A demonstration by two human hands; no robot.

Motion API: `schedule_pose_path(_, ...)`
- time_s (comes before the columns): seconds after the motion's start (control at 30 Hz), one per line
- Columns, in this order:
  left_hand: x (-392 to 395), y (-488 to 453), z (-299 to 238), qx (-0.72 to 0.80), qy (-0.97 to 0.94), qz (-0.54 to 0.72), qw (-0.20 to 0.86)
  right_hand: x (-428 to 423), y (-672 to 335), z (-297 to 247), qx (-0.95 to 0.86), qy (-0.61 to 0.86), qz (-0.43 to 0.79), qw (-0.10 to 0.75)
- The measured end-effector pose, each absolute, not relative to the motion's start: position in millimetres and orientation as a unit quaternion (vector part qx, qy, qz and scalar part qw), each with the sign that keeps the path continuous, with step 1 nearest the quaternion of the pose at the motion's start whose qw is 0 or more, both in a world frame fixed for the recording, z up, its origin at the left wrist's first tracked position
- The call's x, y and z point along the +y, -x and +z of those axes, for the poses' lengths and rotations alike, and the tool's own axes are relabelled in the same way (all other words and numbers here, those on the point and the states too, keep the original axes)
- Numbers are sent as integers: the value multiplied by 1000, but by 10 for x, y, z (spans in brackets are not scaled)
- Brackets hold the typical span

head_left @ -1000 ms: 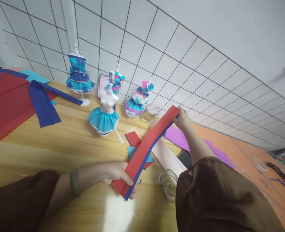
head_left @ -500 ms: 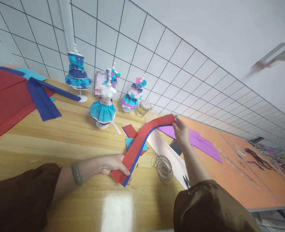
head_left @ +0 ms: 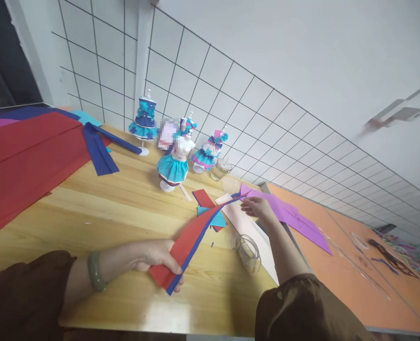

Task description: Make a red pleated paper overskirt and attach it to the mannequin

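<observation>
My left hand (head_left: 153, 255) is closed on the near end of a long red and blue paper strip (head_left: 192, 237), thumb on top. The strip runs up and to the right, low over the wooden table (head_left: 124, 208). Beside its far end hovers my right hand (head_left: 258, 208), fingers loosely spread, above a white sheet (head_left: 249, 227) and next to a purple sheet (head_left: 291, 215). I cannot tell whether it still touches the strip. Small red, blue and turquoise paper scraps (head_left: 206, 201) lie under the strip's middle.
Three small dress-form figures in blue and turquoise paper dresses (head_left: 172, 163) stand by the wire grid wall (head_left: 231, 104). A small glass jar (head_left: 220, 169) is beside them. A clear tape roll (head_left: 247, 248) lies near my right arm. Large red sheets (head_left: 21, 161) and blue strips (head_left: 99, 151) cover the left. An orange table (head_left: 352, 265) adjoins right.
The strip's far end has dropped from a raised arch to nearly flat over the table. My right hand lowered with it and opened. The view swung left.
</observation>
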State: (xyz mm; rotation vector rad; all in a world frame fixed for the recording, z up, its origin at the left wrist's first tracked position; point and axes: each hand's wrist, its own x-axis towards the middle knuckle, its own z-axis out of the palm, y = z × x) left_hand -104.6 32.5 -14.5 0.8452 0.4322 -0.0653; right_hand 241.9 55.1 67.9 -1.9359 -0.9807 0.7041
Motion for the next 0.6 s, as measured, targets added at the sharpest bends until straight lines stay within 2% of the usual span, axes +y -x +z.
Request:
schedule_pose_path(0.1,329,1056,-171,174,-404,-44,897,383,-2142,474,-369,763,382,368)
schedule_pose_path(0.2,313,1053,-180,140,-406,-55,901,301,-1935,273,-341,763,403,372)
schedule_pose_path(0.47,263,1088,-334,33,-417,-133,898,545,-1903,-4,-270,830,287,394)
schedule_pose_path(0.6,280,1066,-331,51,-405,-137,902,644,-1959,-33,-260,848,239,396)
